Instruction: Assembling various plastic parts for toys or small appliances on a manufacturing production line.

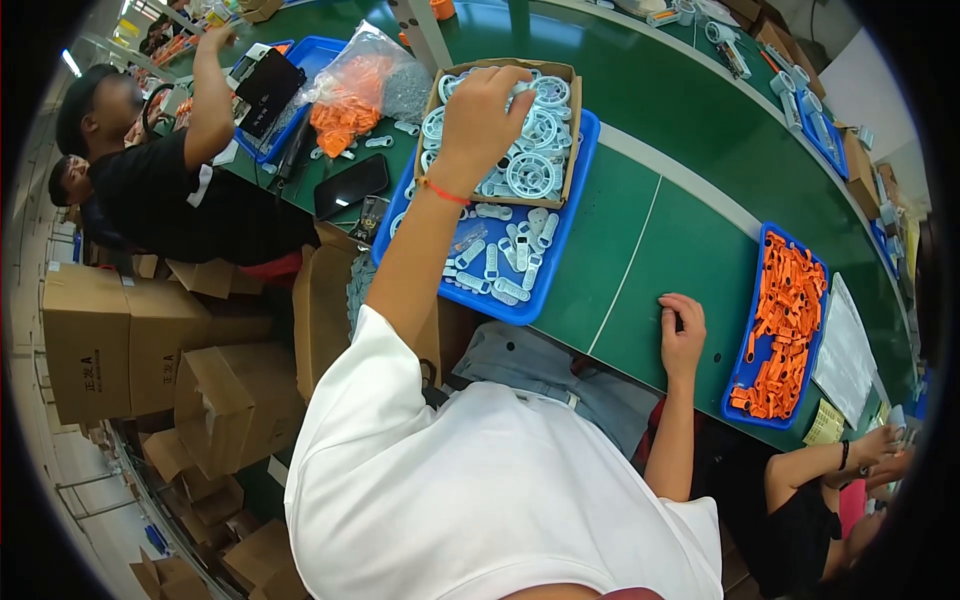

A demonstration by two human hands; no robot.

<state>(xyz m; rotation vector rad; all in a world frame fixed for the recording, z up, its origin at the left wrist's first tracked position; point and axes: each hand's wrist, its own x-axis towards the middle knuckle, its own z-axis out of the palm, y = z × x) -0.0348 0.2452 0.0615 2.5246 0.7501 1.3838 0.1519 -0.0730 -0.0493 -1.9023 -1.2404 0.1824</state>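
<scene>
Left hand (pixel 485 120): above carton (pixel 575 130), fingers bent down; grip partly hidden, cannot tell whether pinching anything. Pale-blue round parts (pixel 531 175): heaped inside carton, near brim. Right hand (pixel 682 335): right of carton, at worktop (pixel 690 230); grip loosely spread, nothing visible in it. Small pale parts (pixel 492 262): nearer body than carton, in blue tray (pixel 566 215). Possible faults: spill over carton wall, from high heap; mixing with small parts, from closeness; snagging, from interlocking rims.

Dressed in a white short-sleeved shirt (pixel 490 490) at lower centre, pale blue trousers (pixel 535 358) mid-frame, a thin orange-red band (pixel 446 193) around the left wrist
</scene>
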